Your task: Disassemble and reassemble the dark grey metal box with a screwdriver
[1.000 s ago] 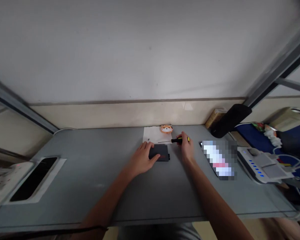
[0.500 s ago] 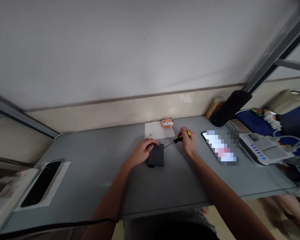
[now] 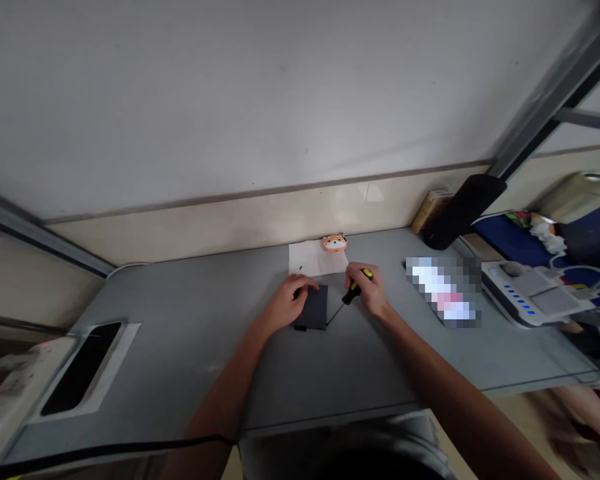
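Grey desk [image 3: 180, 367] fills most of my view. White paper [image 3: 307, 257] toward the back. Dark flat box [image 3: 317, 310] sits mid-desk in front of it; my left hand [image 3: 289, 303], half-curled, has it by the left and far edges. I'd guess stiff, light, slightly slick: hold by opposite edges. My right hand [image 3: 367, 287] is closed round the screwdriver [image 3: 351, 294] handle, tip by the box's near right corner; contact unclear. Rigid, best gripped by the fat handle. Tiny dark bits [image 3: 301, 268] on paper, easily lost.
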`<state>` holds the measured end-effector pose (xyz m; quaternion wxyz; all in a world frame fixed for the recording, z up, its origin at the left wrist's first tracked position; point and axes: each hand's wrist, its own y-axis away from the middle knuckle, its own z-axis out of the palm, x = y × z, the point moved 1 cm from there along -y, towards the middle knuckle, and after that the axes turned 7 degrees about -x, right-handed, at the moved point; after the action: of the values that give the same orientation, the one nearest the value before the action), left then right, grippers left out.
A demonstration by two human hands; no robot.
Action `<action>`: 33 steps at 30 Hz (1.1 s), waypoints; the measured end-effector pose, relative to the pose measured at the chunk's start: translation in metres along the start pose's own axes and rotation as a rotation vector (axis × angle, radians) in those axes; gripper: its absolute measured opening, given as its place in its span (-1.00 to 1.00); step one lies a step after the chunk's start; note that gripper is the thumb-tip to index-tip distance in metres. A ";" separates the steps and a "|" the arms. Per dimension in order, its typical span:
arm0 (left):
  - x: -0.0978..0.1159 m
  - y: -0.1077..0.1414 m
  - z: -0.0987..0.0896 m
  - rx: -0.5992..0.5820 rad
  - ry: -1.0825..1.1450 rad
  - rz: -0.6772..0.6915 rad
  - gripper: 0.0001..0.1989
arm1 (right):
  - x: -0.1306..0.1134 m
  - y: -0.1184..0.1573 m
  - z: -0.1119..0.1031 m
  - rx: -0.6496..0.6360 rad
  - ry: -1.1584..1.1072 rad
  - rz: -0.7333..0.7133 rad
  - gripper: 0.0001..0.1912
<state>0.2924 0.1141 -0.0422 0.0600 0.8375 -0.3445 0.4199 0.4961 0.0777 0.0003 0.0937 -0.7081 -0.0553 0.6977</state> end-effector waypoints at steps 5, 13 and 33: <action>0.002 -0.001 0.000 0.028 -0.043 0.008 -0.74 | -0.003 0.003 0.004 -0.037 0.035 -0.015 -0.54; 0.019 0.005 -0.001 0.071 -0.217 0.187 -0.81 | 0.000 -0.001 -0.001 0.023 -0.007 -0.020 -0.56; 0.041 0.008 0.011 -0.087 -0.311 0.256 -0.83 | 0.006 -0.009 -0.011 0.115 -0.101 0.014 -0.53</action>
<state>0.3114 0.0826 -0.0198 -0.0119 0.8382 -0.4712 0.2743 0.5073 0.0872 -0.0032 0.1265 -0.6659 -0.0151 0.7351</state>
